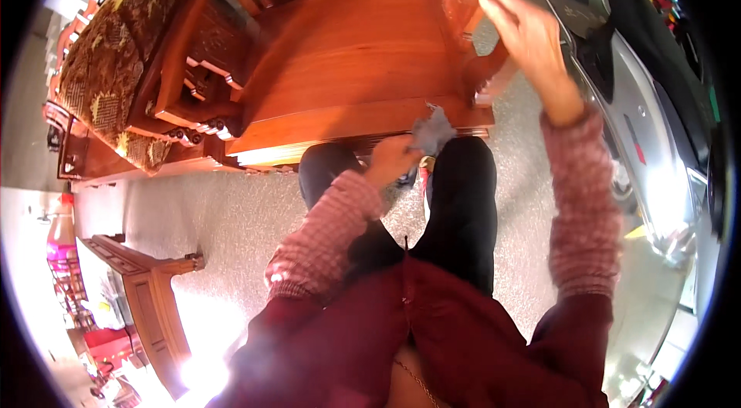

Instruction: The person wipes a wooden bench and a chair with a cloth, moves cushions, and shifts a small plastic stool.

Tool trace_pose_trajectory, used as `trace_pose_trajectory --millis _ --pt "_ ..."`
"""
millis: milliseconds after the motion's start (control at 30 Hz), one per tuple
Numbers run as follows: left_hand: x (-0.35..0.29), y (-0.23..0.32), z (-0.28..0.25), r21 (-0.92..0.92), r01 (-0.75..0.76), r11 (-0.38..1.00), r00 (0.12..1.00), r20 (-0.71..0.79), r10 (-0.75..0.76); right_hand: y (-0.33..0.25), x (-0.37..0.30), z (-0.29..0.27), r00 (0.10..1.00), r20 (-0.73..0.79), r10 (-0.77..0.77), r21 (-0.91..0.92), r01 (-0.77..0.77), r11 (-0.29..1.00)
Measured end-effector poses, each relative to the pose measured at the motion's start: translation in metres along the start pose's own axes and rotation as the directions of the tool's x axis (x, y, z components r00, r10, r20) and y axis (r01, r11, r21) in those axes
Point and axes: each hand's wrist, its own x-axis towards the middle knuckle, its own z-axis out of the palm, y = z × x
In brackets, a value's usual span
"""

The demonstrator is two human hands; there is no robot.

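A wide, reddish-brown carved wooden armchair [355, 49] with a glossy flat seat stands in front of me. My left hand [390, 159] is down between my knees, just before the seat's front edge. Its fingers are closed round a grey cloth [433, 130], which bunches up against that edge. Raised on the right, my right hand [531, 36] has its fingers stretched out beside the chair's right armrest [490, 60]. It holds nothing, and I cannot tell whether its fingertips touch the carved wood. That armrest is partly blurred.
To the left stands another wooden seat with a brown patterned cushion [116, 53]. A silver and black scooter [656, 130] is close on the right. A low wooden table [154, 308] with things on it stands at the lower left, on a speckled grey floor [231, 211].
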Motion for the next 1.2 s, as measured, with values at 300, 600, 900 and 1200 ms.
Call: trace_pose_trajectory --millis 300,600,900,1200 --pt "-0.019 0.138 -0.086 -0.934 0.135 0.330 0.982 0.171 0.080 -0.052 -0.202 0.008 0.734 0.070 0.676 0.472 -0.621 0.626" --pt "0.007 0.215 -0.008 -0.360 -0.243 0.901 0.920 0.209 0.332 -0.072 -0.248 -0.048 0.412 0.206 0.888 0.921 -0.389 -0.033" --pt "0.049 0.244 -0.020 -0.005 -0.639 0.769 0.769 -0.006 0.639 0.000 -0.267 -0.075 0.248 0.273 0.929 0.872 -0.473 -0.130" --pt "0.197 0.238 -0.124 0.521 -0.437 0.733 0.685 -0.335 0.647 0.139 -0.214 -0.034 0.554 0.129 0.823 0.542 -0.734 0.409"
